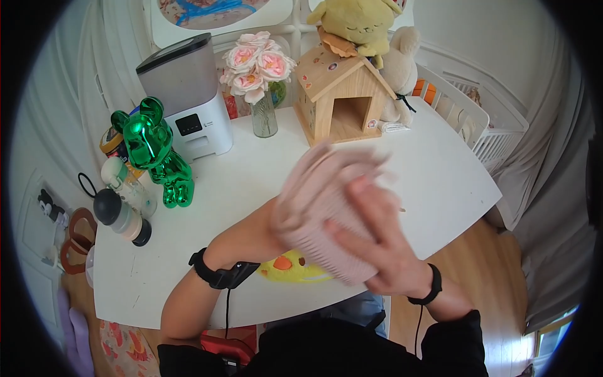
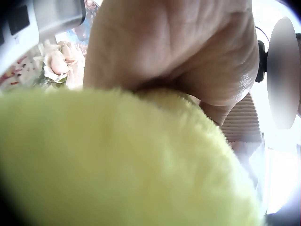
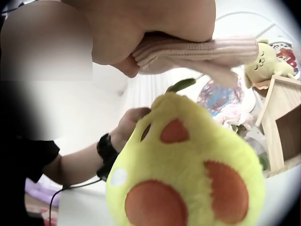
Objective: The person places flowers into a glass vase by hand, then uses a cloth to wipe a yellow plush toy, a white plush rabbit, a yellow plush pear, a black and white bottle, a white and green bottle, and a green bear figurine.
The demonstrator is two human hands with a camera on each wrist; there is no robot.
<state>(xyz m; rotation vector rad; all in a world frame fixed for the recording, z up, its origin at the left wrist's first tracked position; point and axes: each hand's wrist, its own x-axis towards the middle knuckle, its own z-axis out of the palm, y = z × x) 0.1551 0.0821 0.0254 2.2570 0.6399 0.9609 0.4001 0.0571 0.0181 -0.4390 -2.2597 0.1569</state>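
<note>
1. Over the white table (image 1: 440, 163), the right hand (image 1: 389, 251) grips a pink ribbed cloth (image 1: 326, 220), fingers spread across its ribs.
2. The left hand (image 2: 174, 47) holds a yellow plush toy (image 3: 183, 146) near its top; its fingertips are hidden.
3. Compare views. From the head camera, the cloth covers the left hand and most of the toy, leaving a yellow portion visible below. The right wrist view exposes the toy's orange patches, white spot and green stalk (image 3: 181, 85), with the cloth above it. The left wrist view shows plain yellow pile.
4. Each wrist carries a black band (image 1: 220, 270).
5. Containers, across the table: a glass vase (image 1: 264, 119) holds pink flowers (image 1: 259, 66). Left of it stands a white dispenser (image 1: 200, 125) with a grey hopper (image 1: 179, 72); I cannot tell its contents.
6. Right of the vase, a wooden house (image 1: 326, 81) has an open doorway and carries a pale yellow plush (image 1: 358, 28) on its roof.
</note>
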